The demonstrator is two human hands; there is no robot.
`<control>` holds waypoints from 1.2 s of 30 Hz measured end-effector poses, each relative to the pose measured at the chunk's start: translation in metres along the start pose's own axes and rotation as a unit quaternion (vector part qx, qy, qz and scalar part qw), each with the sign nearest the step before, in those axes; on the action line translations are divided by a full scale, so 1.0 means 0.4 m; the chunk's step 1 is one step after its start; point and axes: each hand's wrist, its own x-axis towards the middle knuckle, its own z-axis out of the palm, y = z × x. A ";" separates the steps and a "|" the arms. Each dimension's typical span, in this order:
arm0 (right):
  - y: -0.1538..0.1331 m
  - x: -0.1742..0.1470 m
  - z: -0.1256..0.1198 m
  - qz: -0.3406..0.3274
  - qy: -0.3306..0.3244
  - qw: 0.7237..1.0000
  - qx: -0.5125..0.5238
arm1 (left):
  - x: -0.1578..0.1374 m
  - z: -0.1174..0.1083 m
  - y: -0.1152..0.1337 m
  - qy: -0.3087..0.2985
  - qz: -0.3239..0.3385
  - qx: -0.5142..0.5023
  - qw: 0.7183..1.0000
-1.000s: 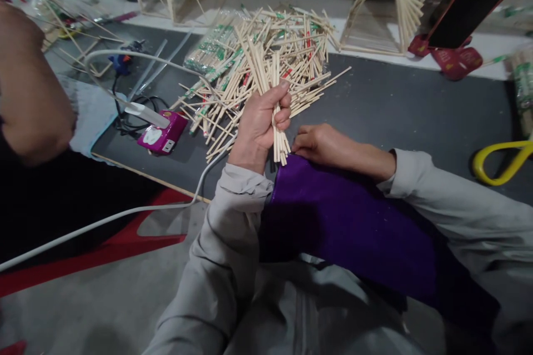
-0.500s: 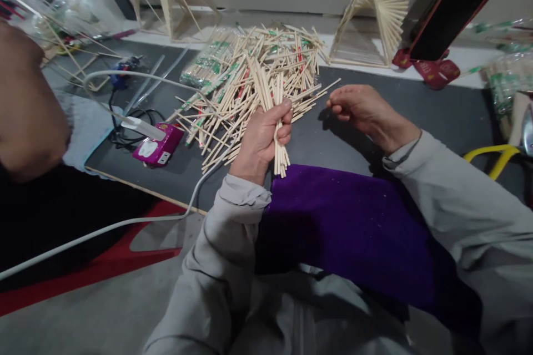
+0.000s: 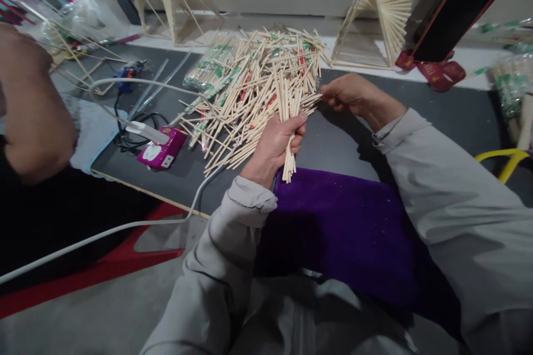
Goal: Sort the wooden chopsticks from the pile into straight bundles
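Note:
My left hand [image 3: 278, 143] is wrapped round a bundle of thin wooden chopsticks [image 3: 287, 94]. The bundle fans out at the top, and its lower ends stick out below my fist. Behind it lies a big loose pile of chopsticks [image 3: 233, 116], some still in clear wrappers with green or red print. At the pile's right edge, my right hand [image 3: 347, 94] has its fingertips pinched together against the chopstick ends. What sits between those fingertips is too small to make out.
A magenta power adapter [image 3: 161, 148] with a white plug and cable lies at the left. Stick-built models [image 3: 385, 11] stand along the back. Another person's arm [image 3: 37, 105] is at far left. A purple cloth [image 3: 333, 222] covers my lap; yellow handles [image 3: 506, 161] lie at right.
My right hand has moved left, from beside the pile to touching its right edge. My left hand still grips the bundle and has shifted slightly right and down in view.

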 end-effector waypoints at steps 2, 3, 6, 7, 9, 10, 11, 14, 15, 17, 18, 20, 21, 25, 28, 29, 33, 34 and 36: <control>-0.015 -0.017 -0.022 0.003 0.006 1.000 0.026 | 0.009 -0.004 -0.007 0.011 0.008 0.007 1.000; -0.025 -0.026 -0.036 0.001 0.018 0.998 0.052 | 0.014 -0.008 -0.010 0.024 0.014 0.009 1.000; -0.053 -0.052 -0.085 0.003 0.045 0.990 0.137 | 0.035 -0.024 -0.014 0.093 0.046 0.008 0.995; -0.061 -0.062 -0.102 0.004 0.047 0.986 0.158 | 0.041 -0.031 -0.013 0.117 0.059 0.002 0.991; -0.072 -0.081 -0.135 0.002 0.053 0.980 0.192 | 0.052 -0.045 -0.010 0.153 0.079 -0.022 0.985; -0.075 -0.091 -0.149 -0.006 0.054 0.977 0.207 | 0.056 -0.050 -0.007 0.165 0.084 -0.036 0.982; -0.078 -0.099 -0.161 -0.017 0.055 0.973 0.222 | 0.058 -0.054 -0.004 0.171 0.085 -0.048 0.980; -0.080 -0.122 -0.173 -0.054 0.061 0.960 0.266 | 0.056 -0.054 0.003 0.167 0.085 -0.065 0.980; -0.080 -0.129 -0.167 -0.057 0.059 0.957 0.279 | 0.053 -0.050 0.006 0.161 0.088 -0.068 0.981; -0.076 -0.147 -0.139 -0.052 0.053 0.953 0.295 | 0.046 -0.041 0.011 0.152 0.103 -0.076 0.980; -0.071 -0.158 -0.118 -0.048 0.046 0.954 0.292 | 0.043 -0.037 0.014 0.149 0.109 -0.081 0.979; -0.056 -0.183 -0.069 -0.046 0.023 0.964 0.263 | 0.038 -0.029 0.019 0.145 0.111 -0.089 0.979; -0.046 -0.198 -0.044 -0.046 0.004 0.970 0.237 | 0.037 -0.027 0.021 0.142 0.107 -0.092 0.980; -0.007 -0.252 0.030 -0.024 -0.081 0.989 0.117 | 0.038 -0.028 0.021 0.133 0.091 -0.092 0.983; 0.012 -0.275 0.052 -0.024 -0.100 0.995 0.017 | 0.039 -0.031 0.012 0.141 0.101 -0.068 0.983; 0.017 -0.278 0.055 -0.036 -0.095 0.995 -0.017 | 0.038 -0.031 0.009 0.141 0.109 -0.059 0.982; 0.033 -0.281 0.057 -0.110 -0.078 0.983 -0.126 | 0.031 -0.026 0.003 0.130 0.138 -0.021 0.982; 0.036 -0.282 0.057 -0.117 -0.086 0.980 -0.137 | 0.027 -0.023 0.004 0.133 0.141 -0.011 0.981; 0.040 -0.287 0.057 -0.095 -0.125 0.980 -0.120 | 0.022 -0.020 0.007 0.141 0.138 0.002 0.980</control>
